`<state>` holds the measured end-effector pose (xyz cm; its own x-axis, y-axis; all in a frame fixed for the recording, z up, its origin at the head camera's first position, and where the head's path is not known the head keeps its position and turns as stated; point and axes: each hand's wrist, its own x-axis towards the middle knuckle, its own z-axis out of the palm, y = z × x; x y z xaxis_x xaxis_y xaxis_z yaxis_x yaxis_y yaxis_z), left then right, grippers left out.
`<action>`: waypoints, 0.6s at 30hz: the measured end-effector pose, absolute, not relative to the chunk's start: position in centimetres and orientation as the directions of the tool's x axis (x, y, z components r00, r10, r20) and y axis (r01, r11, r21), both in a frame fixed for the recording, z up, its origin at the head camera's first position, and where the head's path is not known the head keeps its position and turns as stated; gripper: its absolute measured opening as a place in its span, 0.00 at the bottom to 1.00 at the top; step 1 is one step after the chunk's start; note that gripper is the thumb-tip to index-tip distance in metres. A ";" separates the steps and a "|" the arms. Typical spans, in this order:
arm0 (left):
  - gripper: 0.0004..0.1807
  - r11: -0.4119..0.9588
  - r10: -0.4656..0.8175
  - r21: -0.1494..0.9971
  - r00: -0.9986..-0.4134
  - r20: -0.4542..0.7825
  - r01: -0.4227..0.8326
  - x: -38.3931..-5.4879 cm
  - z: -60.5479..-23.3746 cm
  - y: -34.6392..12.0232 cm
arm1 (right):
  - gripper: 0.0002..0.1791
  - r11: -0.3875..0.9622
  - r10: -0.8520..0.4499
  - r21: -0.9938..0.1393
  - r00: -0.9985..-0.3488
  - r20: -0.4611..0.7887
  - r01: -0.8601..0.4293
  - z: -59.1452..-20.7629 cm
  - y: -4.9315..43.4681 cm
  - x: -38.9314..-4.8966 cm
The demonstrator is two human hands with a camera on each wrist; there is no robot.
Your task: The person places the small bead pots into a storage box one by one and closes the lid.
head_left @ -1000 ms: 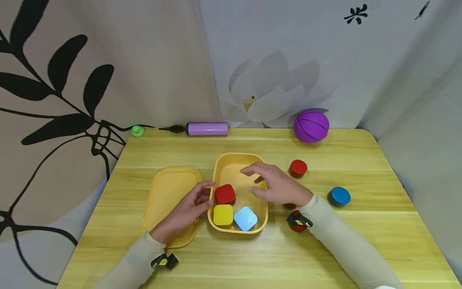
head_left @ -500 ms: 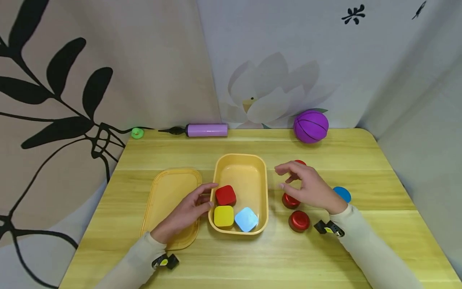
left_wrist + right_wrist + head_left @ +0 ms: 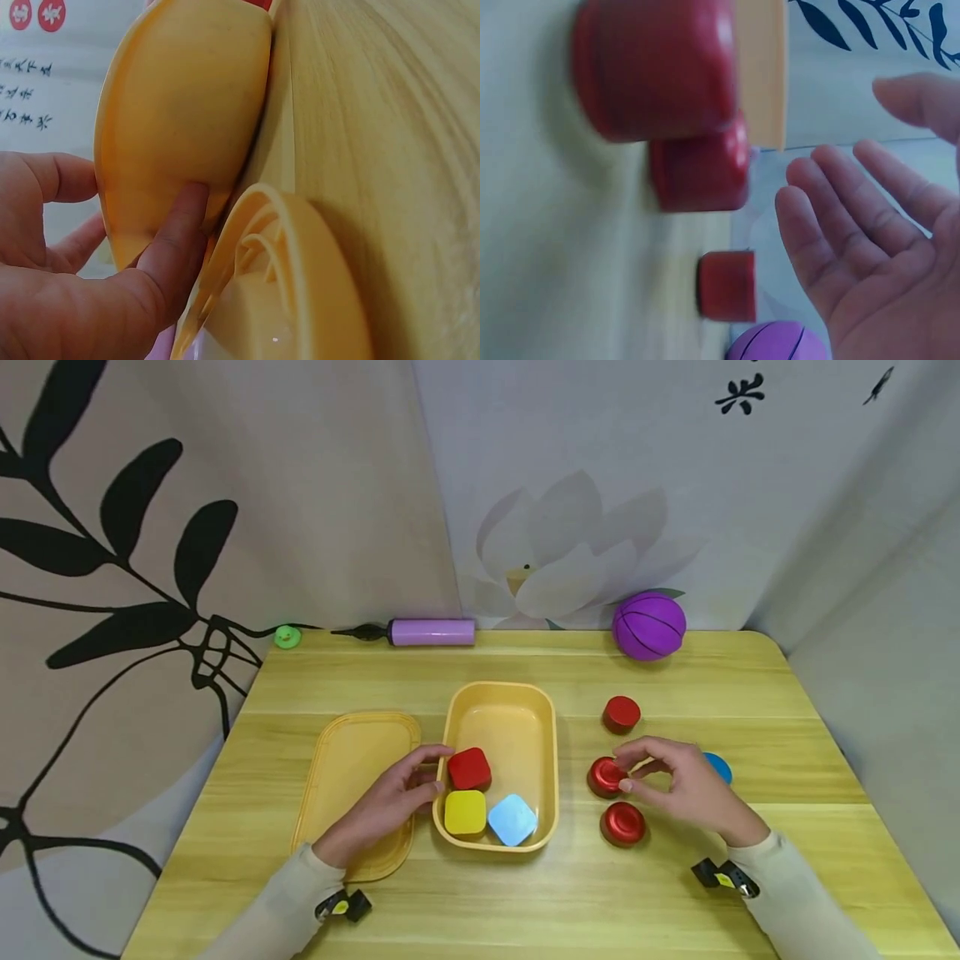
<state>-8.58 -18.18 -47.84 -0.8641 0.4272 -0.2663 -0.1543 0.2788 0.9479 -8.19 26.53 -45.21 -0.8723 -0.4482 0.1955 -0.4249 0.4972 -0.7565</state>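
Observation:
My left hand (image 3: 390, 793) rests its fingertips on the left rim and outer wall of a yellow-orange plastic box (image 3: 517, 710). One finger meets the rim and another presses the wall in the left wrist view. Inside the box lie a red block (image 3: 469, 769), a yellow block (image 3: 465, 812) and a light blue block (image 3: 513, 820), all with rounded corners. My right hand (image 3: 686, 789) is beside the middle red cylinder (image 3: 604, 777); its fingers are spread apart with nothing between them. Other red cylinders stand behind (image 3: 621, 715) and in front (image 3: 622, 824). A blue disc (image 3: 717, 767) is partly hidden by this hand.
A yellow-orange lid (image 3: 356, 752) lies left of the box, partly under my left hand. Along the table's back edge are a green duck toy (image 3: 287, 636), a purple hand pump (image 3: 431, 632) and a purple ball (image 3: 648, 626). A printed curtain hangs behind the table.
My right hand has moved from over the box rightward and toward me, to the middle red cylinder. The red cylinders have come into fuller view. My left hand has stayed at the box.

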 end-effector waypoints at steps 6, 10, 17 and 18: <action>0.28 0.281 0.420 0.946 -0.865 -0.275 -0.165 -8.5 -47.8 -18.2 | 0.21 0.532 -0.463 -0.740 -0.873 0.153 -0.411 -46.2 27.3 -6.6; 0.27 0.287 0.419 0.945 -0.866 -0.273 -0.158 -8.6 -47.8 -18.2 | 0.25 0.588 -0.478 -0.706 -0.874 0.089 -0.394 -46.7 27.6 -5.7; 0.27 0.281 0.428 0.946 -0.862 -0.273 -0.160 -8.8 -47.9 -18.2 | 0.32 0.682 -0.506 -0.629 -0.862 -0.036 -0.374 -47.4 27.6 -5.1; 0.27 0.279 0.429 0.946 -0.861 -0.274 -0.162 -8.8 -47.9 -18.2 | 0.33 0.691 -0.511 -0.615 -0.859 -0.042 -0.380 -47.5 27.5 -5.1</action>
